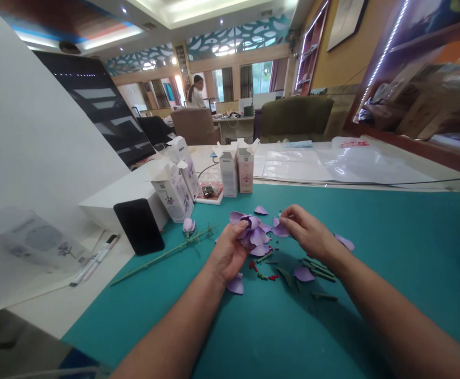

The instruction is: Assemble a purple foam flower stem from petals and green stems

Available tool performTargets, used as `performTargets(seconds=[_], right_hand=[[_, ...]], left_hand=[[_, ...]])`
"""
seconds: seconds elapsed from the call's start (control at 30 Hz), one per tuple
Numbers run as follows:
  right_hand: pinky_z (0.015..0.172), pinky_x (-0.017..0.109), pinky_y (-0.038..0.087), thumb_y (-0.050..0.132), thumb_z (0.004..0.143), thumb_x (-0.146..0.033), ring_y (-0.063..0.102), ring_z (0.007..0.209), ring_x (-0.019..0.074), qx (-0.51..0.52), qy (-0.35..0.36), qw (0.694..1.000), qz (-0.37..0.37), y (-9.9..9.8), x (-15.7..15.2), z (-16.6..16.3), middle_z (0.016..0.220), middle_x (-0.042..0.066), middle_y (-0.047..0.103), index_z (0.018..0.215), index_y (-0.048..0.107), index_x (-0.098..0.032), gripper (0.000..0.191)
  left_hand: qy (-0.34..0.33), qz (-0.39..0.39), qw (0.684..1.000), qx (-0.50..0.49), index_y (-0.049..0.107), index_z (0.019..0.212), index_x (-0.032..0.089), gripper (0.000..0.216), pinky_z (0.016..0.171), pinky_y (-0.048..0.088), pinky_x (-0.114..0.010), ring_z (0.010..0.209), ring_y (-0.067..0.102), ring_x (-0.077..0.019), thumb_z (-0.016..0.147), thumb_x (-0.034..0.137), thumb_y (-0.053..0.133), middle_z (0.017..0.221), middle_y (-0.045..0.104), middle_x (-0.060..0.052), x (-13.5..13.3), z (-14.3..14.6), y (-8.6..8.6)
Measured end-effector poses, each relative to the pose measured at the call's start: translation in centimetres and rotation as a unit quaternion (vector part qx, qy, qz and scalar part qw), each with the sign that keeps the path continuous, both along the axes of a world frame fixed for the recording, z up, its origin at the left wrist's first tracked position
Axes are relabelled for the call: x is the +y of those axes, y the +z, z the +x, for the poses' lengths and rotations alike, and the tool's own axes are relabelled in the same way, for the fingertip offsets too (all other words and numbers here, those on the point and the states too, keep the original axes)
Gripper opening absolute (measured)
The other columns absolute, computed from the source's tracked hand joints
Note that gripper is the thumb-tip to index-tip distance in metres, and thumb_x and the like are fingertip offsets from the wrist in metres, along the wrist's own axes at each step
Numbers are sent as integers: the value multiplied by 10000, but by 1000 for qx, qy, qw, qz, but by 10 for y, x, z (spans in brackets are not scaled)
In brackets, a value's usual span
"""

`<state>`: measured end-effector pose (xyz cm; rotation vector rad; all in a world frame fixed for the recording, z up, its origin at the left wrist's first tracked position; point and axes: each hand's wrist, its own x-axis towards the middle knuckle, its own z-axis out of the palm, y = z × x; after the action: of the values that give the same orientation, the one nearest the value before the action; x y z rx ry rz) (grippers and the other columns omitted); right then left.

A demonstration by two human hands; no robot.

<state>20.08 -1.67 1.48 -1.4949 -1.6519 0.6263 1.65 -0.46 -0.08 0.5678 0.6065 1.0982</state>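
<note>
My left hand (229, 252) is closed around a partly built purple flower (252, 233) of plastic petals, held just above the teal mat (391, 247). My right hand (307, 230) pinches a single purple petal (280, 230) right beside the flower. Loose purple petals (304, 273) lie on the mat around both hands, one under my left wrist (235, 285). Small red and green pieces (267, 276) and short green stem parts (320, 267) lie just below the hands.
A long green stem with a purple bud (189, 225) lies left of my hands. Opened white boxes (173, 190) and two more (236, 167) stand at the mat's far edge. A black phone (139, 226), pens (96, 258) and clear plastic sheets (332, 163) are nearby. A person sits far back.
</note>
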Motion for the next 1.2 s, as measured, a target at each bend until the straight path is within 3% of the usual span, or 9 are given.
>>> performTargets(seconds=[0.1, 0.23, 0.5, 0.73, 0.9, 1.2], right_hand=[[573, 278, 418, 482, 820, -407, 513, 605, 144, 46, 49, 998, 2, 3, -11, -6, 656, -22, 540, 896, 553, -208, 225], [541, 273, 451, 561, 772, -379, 535, 547, 130, 118, 39, 992, -15, 6, -14, -4, 602, -38, 520, 1007, 592, -184, 307], [537, 285, 490, 688, 636, -408, 611, 557, 152, 216, 10, 975, -54, 5, -10, -6, 611, 4, 627, 839, 620, -158, 329], [506, 268, 426, 647, 667, -441, 541, 511, 133, 166, -2, 985, -51, 2, -10, -7, 537, -8, 586, 679, 575, -178, 273], [514, 271, 388, 610, 694, -492, 501, 532, 133, 120, 2, 992, -36, 1, -11, -7, 564, -10, 558, 669, 569, -183, 313], [505, 264, 373, 614, 698, -506, 470, 529, 129, 127, 2, 991, -32, 3, -12, -9, 561, -16, 528, 691, 594, -183, 323]], left_hand=[[-2, 13, 1000, 4, 609, 881, 147, 143, 713, 546, -306, 755, 669, -178, 747, 187, 633, 855, 702, -54, -1, 0, 0], [1, 10, 1000, 3, 616, 871, 138, 124, 695, 547, -297, 731, 668, -173, 756, 182, 623, 840, 704, -56, -1, 1, 0], [-3, -15, 1000, -2, 641, 864, 119, 116, 696, 548, -297, 731, 668, -174, 792, 190, 586, 815, 701, -63, -1, 0, 0], [-11, -14, 1000, -8, 652, 854, 123, 116, 766, 546, -331, 747, 669, -176, 805, 197, 577, 804, 704, -62, -1, 0, 2], [-27, -4, 1000, -11, 650, 855, 123, 117, 777, 539, -335, 722, 669, -173, 798, 210, 597, 798, 699, -57, -2, -1, 4], [-33, -4, 999, -15, 648, 877, 128, 135, 742, 536, -318, 688, 648, -154, 810, 224, 582, 816, 686, -52, -3, -2, 4]])
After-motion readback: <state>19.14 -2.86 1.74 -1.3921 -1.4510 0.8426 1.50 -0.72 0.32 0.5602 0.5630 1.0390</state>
